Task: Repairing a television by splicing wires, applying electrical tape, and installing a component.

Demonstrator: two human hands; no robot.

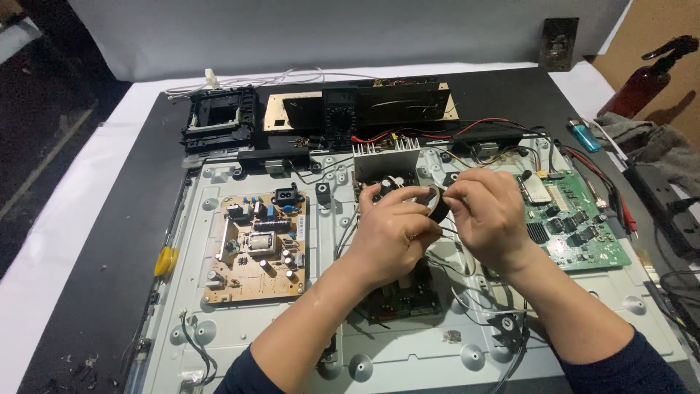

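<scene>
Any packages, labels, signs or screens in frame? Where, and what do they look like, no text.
Multimeter: back centre of the bench, dark upright body; small grey display at its top, too small to tell more.
Dark plate: on the back wall, upper right, rectangular; marking unclear.
No packages or signs visible.
Left hand and right hand hold a roll of black tape over the metal chassis.

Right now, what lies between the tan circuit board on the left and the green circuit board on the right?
In the head view, both hands, left hand and right hand, hold a black tape roll between tan board and green board.
</scene>
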